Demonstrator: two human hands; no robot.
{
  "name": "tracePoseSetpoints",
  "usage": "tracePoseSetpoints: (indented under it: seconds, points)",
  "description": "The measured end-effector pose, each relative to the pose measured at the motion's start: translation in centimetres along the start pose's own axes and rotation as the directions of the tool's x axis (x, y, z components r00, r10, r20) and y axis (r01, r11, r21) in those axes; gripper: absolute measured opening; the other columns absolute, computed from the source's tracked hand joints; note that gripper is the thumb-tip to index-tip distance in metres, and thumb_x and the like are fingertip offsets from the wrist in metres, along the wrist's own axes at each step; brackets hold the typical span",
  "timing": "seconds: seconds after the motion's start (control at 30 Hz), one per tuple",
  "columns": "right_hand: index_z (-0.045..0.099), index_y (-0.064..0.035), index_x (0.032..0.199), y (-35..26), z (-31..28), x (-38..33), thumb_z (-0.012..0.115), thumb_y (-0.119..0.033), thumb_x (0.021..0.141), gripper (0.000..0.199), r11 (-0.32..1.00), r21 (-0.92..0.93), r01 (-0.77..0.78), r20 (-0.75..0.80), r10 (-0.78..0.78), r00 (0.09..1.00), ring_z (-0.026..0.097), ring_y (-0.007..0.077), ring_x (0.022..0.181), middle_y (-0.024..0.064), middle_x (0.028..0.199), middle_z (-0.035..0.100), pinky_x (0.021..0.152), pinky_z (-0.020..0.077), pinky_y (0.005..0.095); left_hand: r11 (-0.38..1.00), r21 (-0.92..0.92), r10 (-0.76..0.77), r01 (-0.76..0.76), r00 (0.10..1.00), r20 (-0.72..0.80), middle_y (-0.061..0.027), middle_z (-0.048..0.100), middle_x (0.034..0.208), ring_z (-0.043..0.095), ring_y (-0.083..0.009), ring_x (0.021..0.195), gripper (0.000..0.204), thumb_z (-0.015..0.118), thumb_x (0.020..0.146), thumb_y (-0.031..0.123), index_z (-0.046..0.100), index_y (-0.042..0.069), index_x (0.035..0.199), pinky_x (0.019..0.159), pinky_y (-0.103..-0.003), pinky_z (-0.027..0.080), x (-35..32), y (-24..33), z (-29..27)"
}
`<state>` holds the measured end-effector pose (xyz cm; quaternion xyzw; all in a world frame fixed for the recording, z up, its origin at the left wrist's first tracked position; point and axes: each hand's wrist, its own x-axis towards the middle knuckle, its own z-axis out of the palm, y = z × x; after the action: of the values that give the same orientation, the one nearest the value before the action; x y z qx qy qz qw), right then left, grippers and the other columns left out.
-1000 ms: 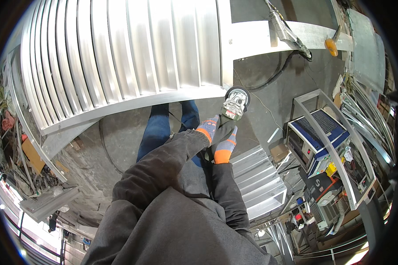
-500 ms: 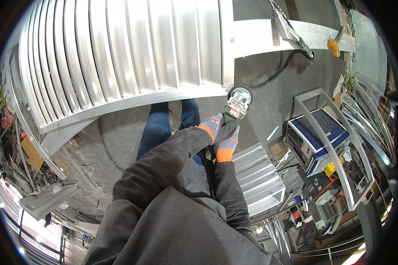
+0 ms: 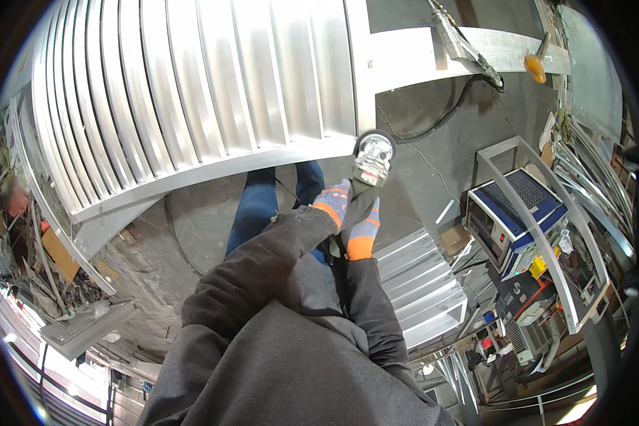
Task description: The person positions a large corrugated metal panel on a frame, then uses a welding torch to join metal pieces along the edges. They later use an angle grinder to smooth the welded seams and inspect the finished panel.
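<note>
The grinder (image 3: 371, 160), gripped firmly by both gloved hands (image 3: 349, 213), has been raised against the louvred panel's (image 3: 213, 106) near right corner.

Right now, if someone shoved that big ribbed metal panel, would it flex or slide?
The ribbed metal panel looks stiff: its folded slats and edge frame should resist bending. Its bare, shiny surface is probably slippery to grip. Being wide, it seems awkward rather than heavy. The gloved left hand and right hand hold an angle grinder at its corner.

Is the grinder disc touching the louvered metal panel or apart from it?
Touching, apparently: the angle grinder disc meets the louvered aluminium panel at its lower right corner.
</note>
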<state>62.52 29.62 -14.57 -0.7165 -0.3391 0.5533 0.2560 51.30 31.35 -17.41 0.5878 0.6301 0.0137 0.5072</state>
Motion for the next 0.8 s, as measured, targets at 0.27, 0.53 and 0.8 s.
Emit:
tracePoseSetpoints:
  seconds: [0.27, 0.53, 0.8]
  points:
    - [0.047, -0.0029, 0.138, 1.0, -3.0, -0.9, 0.065, -0.031, 0.099, 0.051, 0.992, 0.118, -0.037, -0.040, 0.042, 0.998, 0.061, 0.0222, 0.110, 0.0094, 0.124, 0.063, 0.097, 0.0501, 0.0370, 0.998, 0.027, 0.051, -0.059, 0.973, 0.226, -0.0235, 0.068, 0.116, 0.069, -0.0377, 0.108, 0.058, 0.061, 0.091, 0.021, 0.043, -0.003, 0.141, 0.091, -0.041, 0.055, -0.7, 3.8, -1.5]
    - [0.051, -0.0011, 0.136, -4.8, 0.8, -3.2, 0.055, -0.016, 0.104, 0.036, 0.913, 0.328, -0.244, 0.388, 0.105, 0.916, 0.059, 0.0172, 0.111, 0.0088, 0.124, 0.063, 0.097, 0.0498, 0.0326, 0.962, -0.193, -0.167, 0.195, 0.974, 0.152, -0.0220, 0.069, 0.109, 0.067, -0.0407, 0.102, 0.059, 0.055, 0.096, 0.048, 0.054, -0.001, 0.128, 0.089, -0.044, 0.053, -6.6, 2.6, -8.1]
    - [0.055, -0.0030, 0.132, -6.1, 0.3, -2.4, 0.055, -0.014, 0.104, 0.030, 0.656, 0.582, -0.482, 0.446, 0.238, 0.863, 0.063, 0.0139, 0.096, 0.0041, 0.112, 0.065, 0.084, 0.0539, 0.0296, 0.985, 0.173, -0.079, 0.027, 0.950, 0.302, -0.0198, 0.073, 0.108, 0.071, -0.0348, 0.104, 0.068, 0.064, 0.093, 0.032, 0.040, -0.011, 0.139, 0.086, -0.040, 0.056, -4.5, 0.7, -4.5]
